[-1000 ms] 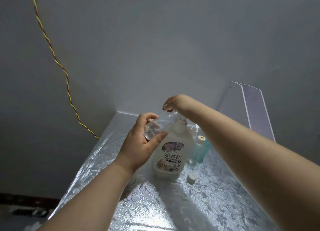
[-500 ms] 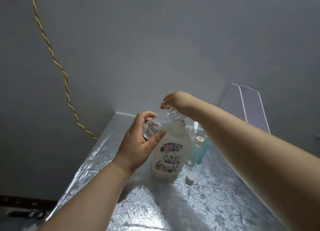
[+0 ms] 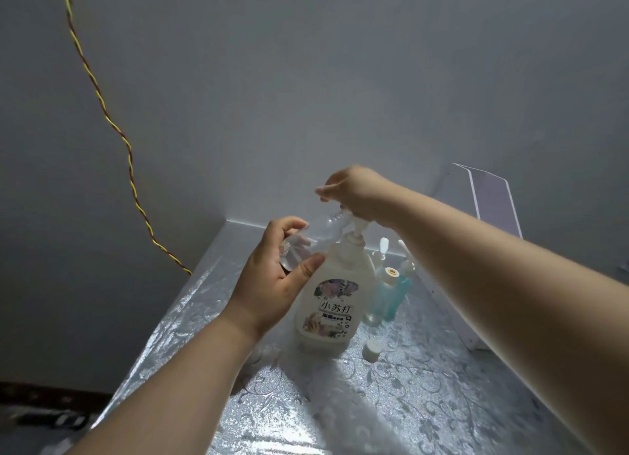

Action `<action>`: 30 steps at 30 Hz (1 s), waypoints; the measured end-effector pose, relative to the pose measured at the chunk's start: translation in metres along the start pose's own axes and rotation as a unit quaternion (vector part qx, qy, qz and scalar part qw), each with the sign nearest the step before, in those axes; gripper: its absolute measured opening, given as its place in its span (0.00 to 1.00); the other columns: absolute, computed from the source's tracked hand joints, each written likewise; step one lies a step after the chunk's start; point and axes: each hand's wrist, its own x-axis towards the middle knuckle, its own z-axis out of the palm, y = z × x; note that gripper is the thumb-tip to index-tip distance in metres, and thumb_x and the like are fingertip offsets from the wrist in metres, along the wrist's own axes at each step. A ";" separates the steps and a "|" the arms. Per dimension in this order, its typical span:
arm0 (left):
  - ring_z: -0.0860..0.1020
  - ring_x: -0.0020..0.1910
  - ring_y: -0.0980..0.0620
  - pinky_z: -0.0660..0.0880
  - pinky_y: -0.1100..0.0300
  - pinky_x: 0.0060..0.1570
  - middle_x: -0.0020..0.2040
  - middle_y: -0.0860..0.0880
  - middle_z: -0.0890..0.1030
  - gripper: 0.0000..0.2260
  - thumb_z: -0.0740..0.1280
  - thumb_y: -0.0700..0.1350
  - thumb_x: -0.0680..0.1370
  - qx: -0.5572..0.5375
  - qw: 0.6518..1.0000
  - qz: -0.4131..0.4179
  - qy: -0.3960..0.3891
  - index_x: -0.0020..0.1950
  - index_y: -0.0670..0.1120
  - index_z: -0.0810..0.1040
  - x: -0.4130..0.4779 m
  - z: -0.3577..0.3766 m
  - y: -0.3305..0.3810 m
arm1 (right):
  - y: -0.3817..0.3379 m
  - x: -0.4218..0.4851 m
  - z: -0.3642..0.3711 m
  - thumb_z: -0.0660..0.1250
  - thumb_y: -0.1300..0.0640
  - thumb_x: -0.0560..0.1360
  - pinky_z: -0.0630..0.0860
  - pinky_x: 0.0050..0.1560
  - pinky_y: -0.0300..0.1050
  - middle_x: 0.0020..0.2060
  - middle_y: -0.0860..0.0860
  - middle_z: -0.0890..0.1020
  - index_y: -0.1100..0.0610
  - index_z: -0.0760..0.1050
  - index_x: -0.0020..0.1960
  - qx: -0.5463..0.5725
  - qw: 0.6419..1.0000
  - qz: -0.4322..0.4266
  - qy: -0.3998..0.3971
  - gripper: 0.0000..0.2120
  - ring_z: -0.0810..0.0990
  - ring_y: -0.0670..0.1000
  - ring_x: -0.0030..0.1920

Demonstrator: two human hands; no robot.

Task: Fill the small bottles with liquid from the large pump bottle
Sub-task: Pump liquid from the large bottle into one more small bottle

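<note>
Head view: right hand [image 3: 357, 192] curled atop large white pump bottle [image 3: 333, 301], plunger [image 3: 358, 228] newly risen; left hand [image 3: 272, 284] gripping clear small plastic bottle [image 3: 316, 233]; likely primed for another squirt.

The silvery, flower-patterned surface [image 3: 425, 403] carries the large pump bottle [image 3: 332, 304], upright beneath my right hand [image 3: 354, 192] and just right of my left hand [image 3: 272, 284]. Small teal bottles [image 3: 391, 294] stand below my right wrist; a white cap [image 3: 372, 346] lies nearer me.
</note>
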 end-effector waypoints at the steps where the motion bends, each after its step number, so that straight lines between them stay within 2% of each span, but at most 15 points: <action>1: 0.76 0.50 0.69 0.68 0.78 0.46 0.51 0.59 0.77 0.16 0.69 0.56 0.71 -0.002 1.000 0.000 0.001 0.56 0.61 0.68 0.000 0.000 0.000 | -0.001 0.001 0.000 0.60 0.53 0.79 0.67 0.32 0.40 0.37 0.55 0.77 0.64 0.79 0.57 -0.004 1.000 0.002 -0.006 0.17 0.74 0.53 0.37; 3: 0.74 0.51 0.72 0.67 0.79 0.47 0.52 0.60 0.76 0.16 0.69 0.57 0.71 0.000 1.000 -0.002 -0.001 0.56 0.62 0.67 0.000 0.000 0.000 | -0.004 0.003 0.002 0.59 0.53 0.80 0.73 0.46 0.41 0.51 0.58 0.81 0.63 0.78 0.60 -0.022 0.999 0.017 -0.038 0.17 0.79 0.57 0.52; 4: 0.74 0.52 0.72 0.67 0.79 0.47 0.53 0.61 0.76 0.17 0.69 0.58 0.72 0.003 1.000 -0.002 -0.004 0.56 0.63 0.67 0.000 0.000 -0.001 | -0.003 0.005 0.005 0.58 0.54 0.81 0.71 0.52 0.41 0.58 0.58 0.80 0.63 0.77 0.62 -0.029 0.998 0.030 -0.053 0.17 0.77 0.57 0.59; 6: 0.75 0.53 0.70 0.68 0.78 0.46 0.54 0.61 0.76 0.17 0.69 0.61 0.71 0.005 1.000 -0.008 -0.011 0.56 0.64 0.67 0.000 0.000 -0.005 | -0.002 0.008 0.011 0.57 0.57 0.81 0.66 0.50 0.39 0.63 0.57 0.77 0.62 0.76 0.63 -0.043 0.996 0.043 -0.062 0.16 0.75 0.57 0.63; 11: 0.76 0.53 0.64 0.70 0.73 0.49 0.54 0.63 0.76 0.17 0.67 0.66 0.68 0.001 1.000 -0.018 -0.013 0.55 0.69 0.67 -0.001 0.001 -0.010 | 0.003 0.002 0.017 0.56 0.59 0.81 0.67 0.51 0.39 0.64 0.56 0.77 0.61 0.76 0.63 -0.028 0.997 0.031 -0.059 0.16 0.74 0.56 0.64; 14: 0.76 0.54 0.64 0.70 0.74 0.49 0.54 0.62 0.76 0.17 0.67 0.66 0.68 0.005 1.000 -0.012 -0.007 0.54 0.71 0.67 -0.001 0.000 -0.009 | 0.004 -0.001 0.015 0.56 0.58 0.81 0.70 0.54 0.41 0.61 0.57 0.79 0.62 0.78 0.61 -0.008 0.999 0.013 -0.041 0.16 0.77 0.54 0.57; 17: 0.75 0.52 0.69 0.69 0.77 0.47 0.54 0.61 0.76 0.16 0.70 0.61 0.72 0.003 1.000 -0.006 -0.004 0.55 0.67 0.67 0.000 0.000 -0.003 | 0.004 -0.002 0.008 0.58 0.55 0.81 0.68 0.38 0.40 0.51 0.56 0.80 0.64 0.79 0.59 0.017 1.000 0.001 -0.025 0.16 0.72 0.52 0.45; 19: 0.76 0.50 0.69 0.68 0.78 0.46 0.54 0.60 0.76 0.16 0.71 0.57 0.73 -0.006 1.000 -0.008 -0.004 0.56 0.63 0.68 -0.001 -0.001 0.000 | 0.004 -0.002 0.004 0.59 0.54 0.80 0.66 0.36 0.41 0.52 0.57 0.81 0.64 0.79 0.57 0.031 0.999 -0.002 -0.016 0.16 0.73 0.52 0.43; 21: 0.76 0.50 0.68 0.69 0.78 0.46 0.53 0.59 0.77 0.16 0.69 0.55 0.72 -0.014 1.000 -0.010 -0.003 0.56 0.62 0.68 -0.001 -0.001 0.001 | 0.002 0.000 0.002 0.59 0.54 0.80 0.67 0.42 0.40 0.56 0.59 0.81 0.63 0.80 0.57 0.037 0.999 0.001 -0.014 0.16 0.77 0.56 0.47; 24: 0.75 0.52 0.70 0.68 0.78 0.47 0.54 0.61 0.76 0.16 0.71 0.57 0.73 -0.005 1.000 -0.004 -0.009 0.56 0.62 0.68 0.001 -0.001 -0.002 | 0.000 0.002 0.008 0.57 0.57 0.81 0.71 0.56 0.41 0.61 0.58 0.78 0.61 0.78 0.61 0.011 0.998 0.032 -0.051 0.16 0.76 0.57 0.61; 26: 0.75 0.53 0.69 0.69 0.77 0.47 0.54 0.62 0.77 0.16 0.70 0.61 0.72 -0.003 1.000 -0.014 -0.022 0.56 0.64 0.68 0.001 0.000 -0.005 | 0.006 0.005 0.015 0.58 0.60 0.80 0.72 0.64 0.45 0.61 0.59 0.79 0.62 0.78 0.61 0.023 0.998 0.037 -0.052 0.15 0.76 0.58 0.63; 28: 0.76 0.54 0.67 0.70 0.76 0.48 0.54 0.64 0.77 0.17 0.67 0.66 0.69 0.004 0.999 -0.023 -0.028 0.55 0.68 0.68 0.000 0.001 -0.009 | 0.012 0.007 0.019 0.59 0.63 0.78 0.73 0.64 0.49 0.60 0.60 0.79 0.63 0.79 0.59 0.036 0.998 0.039 -0.045 0.14 0.76 0.59 0.63; 30: 0.76 0.54 0.67 0.70 0.75 0.48 0.54 0.65 0.77 0.17 0.66 0.67 0.68 0.007 0.999 -0.027 -0.031 0.55 0.69 0.67 0.000 0.000 -0.010 | 0.014 0.005 0.020 0.59 0.63 0.78 0.73 0.62 0.47 0.59 0.60 0.80 0.63 0.79 0.59 0.037 0.997 0.044 -0.044 0.14 0.77 0.59 0.62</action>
